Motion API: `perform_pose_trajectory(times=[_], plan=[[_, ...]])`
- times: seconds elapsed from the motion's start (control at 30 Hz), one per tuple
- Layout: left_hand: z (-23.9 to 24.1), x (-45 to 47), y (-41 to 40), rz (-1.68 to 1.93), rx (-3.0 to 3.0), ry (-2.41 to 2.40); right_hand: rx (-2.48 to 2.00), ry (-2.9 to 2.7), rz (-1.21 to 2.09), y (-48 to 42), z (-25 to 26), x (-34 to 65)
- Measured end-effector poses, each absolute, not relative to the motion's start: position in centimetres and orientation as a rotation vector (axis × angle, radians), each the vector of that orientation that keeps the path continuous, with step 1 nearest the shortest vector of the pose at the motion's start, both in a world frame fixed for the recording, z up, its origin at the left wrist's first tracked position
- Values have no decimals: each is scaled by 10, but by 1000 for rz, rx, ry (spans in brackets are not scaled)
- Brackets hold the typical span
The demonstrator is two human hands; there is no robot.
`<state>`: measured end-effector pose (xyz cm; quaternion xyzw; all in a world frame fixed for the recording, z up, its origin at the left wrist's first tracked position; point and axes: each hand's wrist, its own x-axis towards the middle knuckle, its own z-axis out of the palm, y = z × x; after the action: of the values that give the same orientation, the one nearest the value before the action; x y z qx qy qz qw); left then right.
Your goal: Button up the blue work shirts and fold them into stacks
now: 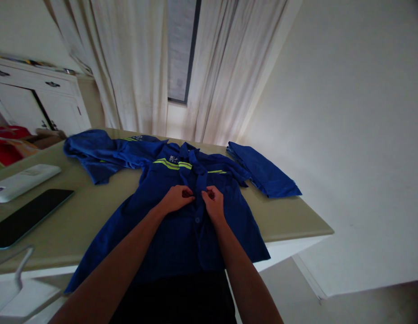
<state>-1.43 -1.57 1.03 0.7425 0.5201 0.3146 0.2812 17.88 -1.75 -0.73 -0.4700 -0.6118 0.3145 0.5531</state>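
A blue work shirt (168, 193) with yellow-green stripes lies front up on the table, its collar at the far side and its hem hanging over the near edge. My left hand (178, 198) pinches the front placket from the left. From the right, my right hand (214, 202) pinches the placket's other edge, a small gap away. Below the hands a button (197, 220) shows on the placket. Whether a button sits between the fingers is hidden. The upper front hangs partly open at the collar (188, 150).
Folded blue cloth (263, 171) lies at the table's right, and more blue clothing (94, 150) at the far left. A black phone (29, 218) and a white device (26, 180) rest on the left of the table (111, 207). Curtains (134, 67) hang behind; a wall stands right.
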Motion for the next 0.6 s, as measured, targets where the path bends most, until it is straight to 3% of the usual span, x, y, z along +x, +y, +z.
perform_pose_trajectory(times=[0.2,0.6], plan=[[0,-26,-14,852,1962,1186,-1105,-1557,636,-21,-3,174],[-3,-7,-4,818,2105,1429,-1364,-1758,349,-21,-5,173]])
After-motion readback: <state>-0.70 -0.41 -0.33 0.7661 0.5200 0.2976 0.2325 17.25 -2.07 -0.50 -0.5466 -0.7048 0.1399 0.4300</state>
